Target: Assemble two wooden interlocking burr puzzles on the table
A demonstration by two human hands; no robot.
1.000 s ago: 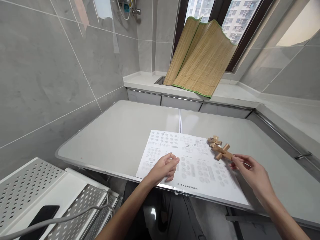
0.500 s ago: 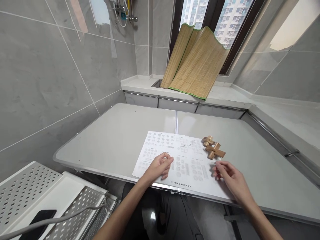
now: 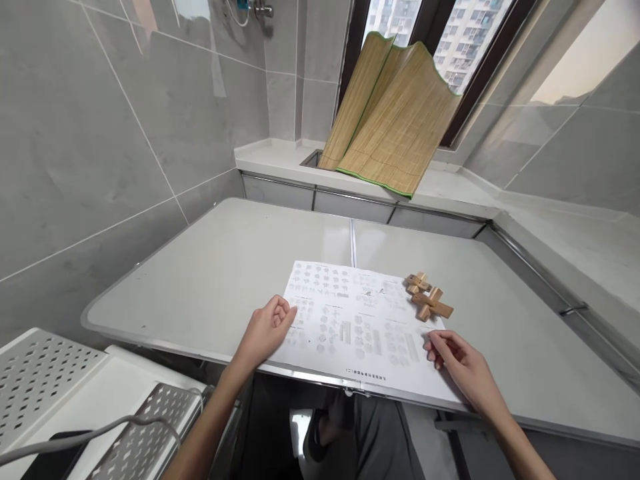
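Head view, the only angle here: a printed sheet (image 3: 357, 327) full of little diagrams lies flat on the grey surface (image 3: 225, 267), its near edge running right along the front rim. The left hand (image 3: 266, 330) sits on the sheet's left margin, fingers curled loosely under, not gripping anything, just resting there. The right hand (image 3: 457, 363) is down at the sheet's lower right corner, fingers bent and fingertips touching the paper, nothing held in it either.

Just past the right hand, at the sheet's top right corner, there's a wooden puzzle (image 3: 426, 299): notched bars crossed over each other, partly on the paper, partly on the bare surface. It's near the right hand but not touching it.

Handling-wise, I'd guess the paper is light and floppy, slides easily on that smooth top, so pinch a corner or edge. The wooden thing looks light, stiff and not fragile, though the bars might slip apart, so grab it around the crossing, not by one end.

Back by the window a bamboo mat (image 3: 395, 120) leans on the ledge. Lower left, a perforated white rack (image 3: 45, 373) with a cable over it.
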